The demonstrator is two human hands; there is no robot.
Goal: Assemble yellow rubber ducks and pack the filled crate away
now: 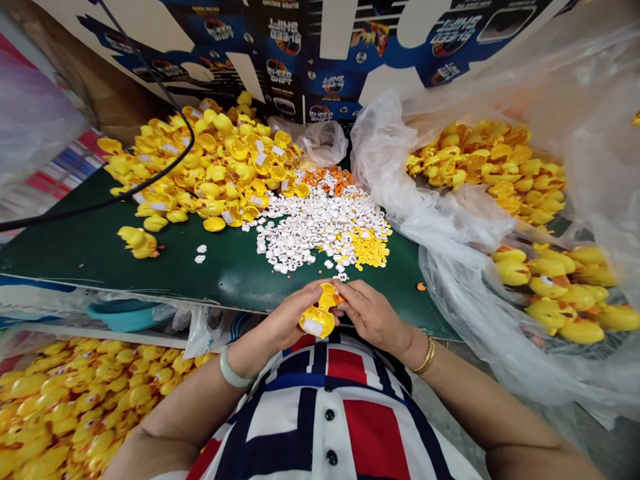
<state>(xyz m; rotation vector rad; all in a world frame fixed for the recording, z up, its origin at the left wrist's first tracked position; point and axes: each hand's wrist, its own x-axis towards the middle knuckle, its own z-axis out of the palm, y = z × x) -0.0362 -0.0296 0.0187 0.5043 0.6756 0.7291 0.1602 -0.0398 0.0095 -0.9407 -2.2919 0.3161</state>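
Observation:
A yellow plastic duck half-shell [318,320], hollow side up with a white label inside, is held between my two hands at the table's front edge. My left hand [293,313] is closed round its left side. The fingertips of my right hand [370,310] are pinched at its upper right, beside a small orange piece [341,299]. Whether those fingers grip the orange piece or the shell's edge, I cannot tell. Just beyond my hands lie a heap of small white eye pieces [300,230], small yellow discs [371,248] and orange pieces [330,179].
Yellow duck shells [220,160] are piled at the back left of the green table [240,267], with a black cable [125,193] hanging across. Plastic bags [450,233] at right hold more ducks [555,287]. A bin of ducks [85,400] stands lower left, near a teal basin [123,315].

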